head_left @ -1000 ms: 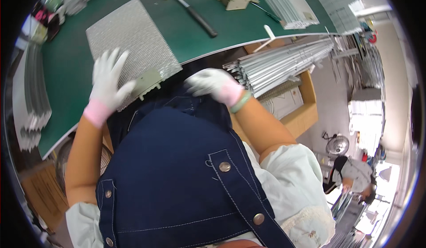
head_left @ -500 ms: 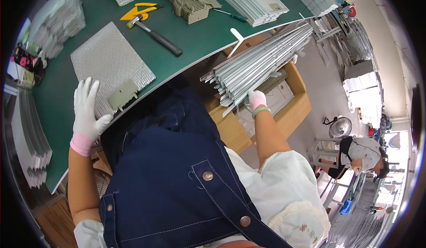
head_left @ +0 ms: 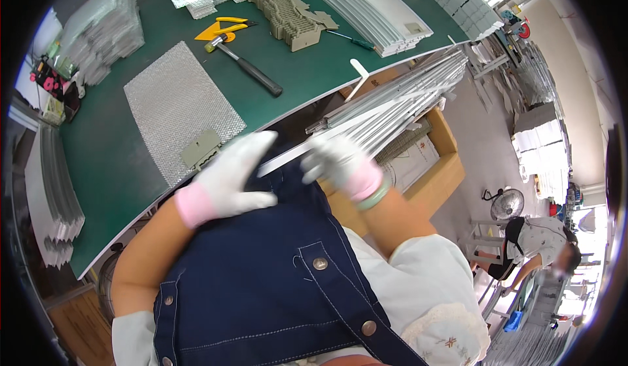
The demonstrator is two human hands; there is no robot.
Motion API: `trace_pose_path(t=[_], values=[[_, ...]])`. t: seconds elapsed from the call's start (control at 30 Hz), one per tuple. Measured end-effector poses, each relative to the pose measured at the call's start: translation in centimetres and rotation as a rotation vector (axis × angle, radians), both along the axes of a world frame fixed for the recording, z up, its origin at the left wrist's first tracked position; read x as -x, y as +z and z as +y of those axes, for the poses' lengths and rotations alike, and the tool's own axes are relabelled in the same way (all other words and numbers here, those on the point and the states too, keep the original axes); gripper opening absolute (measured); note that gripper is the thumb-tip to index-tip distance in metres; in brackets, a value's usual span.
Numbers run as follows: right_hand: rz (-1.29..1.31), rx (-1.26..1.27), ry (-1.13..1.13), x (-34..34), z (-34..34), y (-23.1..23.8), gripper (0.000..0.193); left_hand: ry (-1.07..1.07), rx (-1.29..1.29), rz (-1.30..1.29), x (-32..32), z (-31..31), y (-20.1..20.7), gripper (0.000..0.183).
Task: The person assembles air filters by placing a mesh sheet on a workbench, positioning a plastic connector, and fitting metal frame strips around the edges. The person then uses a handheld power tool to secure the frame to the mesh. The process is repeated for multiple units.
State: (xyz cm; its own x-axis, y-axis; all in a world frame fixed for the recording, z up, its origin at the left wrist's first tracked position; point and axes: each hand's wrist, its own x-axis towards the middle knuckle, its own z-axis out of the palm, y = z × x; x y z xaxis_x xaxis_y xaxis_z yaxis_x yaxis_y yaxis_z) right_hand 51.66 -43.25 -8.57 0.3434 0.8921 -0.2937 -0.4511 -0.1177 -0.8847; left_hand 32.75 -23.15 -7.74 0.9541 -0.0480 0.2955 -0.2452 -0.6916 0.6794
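The left hand in a white glove with a pink cuff (head_left: 232,176) is spread, thumb apart, near the near end of a long, flat, silvery-white strip (head_left: 284,160). The blurred right hand in a matching white glove (head_left: 340,160) holds that strip, beside a bundle of long silver metal strips (head_left: 415,98). Far left, on the green tabletop (head_left: 111,196), a notched grey-green plastic plate (head_left: 201,149) lies on a rectangular silver textured sheet (head_left: 176,98); right of it rests a black-handled hammer (head_left: 255,75).
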Motion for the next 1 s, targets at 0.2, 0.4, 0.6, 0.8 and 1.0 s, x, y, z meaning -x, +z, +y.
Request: trace_pose_path(t=[0.2,0.4,0.6,0.8,1.0], values=[[0.225,-0.531,-0.068,1.1,2.9,-3.0,0.044,0.073,1.331,-0.358,2.1,1.1,1.2,0.056],[0.162,-0.387,-0.754,-10.5,-4.8,-4.5,0.036,0.52,0.891,-0.468,17.1,11.6,6.5,0.052],[-0.908,-0.455,-0.223,7.7,5.4,1.8,0.074,0.87,0.435,0.141,11.8,0.7,0.9,0.042],[-1.194,-0.322,-0.04,5.7,14.3,-0.1,0.072,0.95,0.763,0.256,13.4,0.8,-1.7,0.041],[-1.518,0.137,0.05,3.3,21.0,-6.1,0.056,1.208,0.026,0.111,14.0,7.5,-7.1,0.025]])
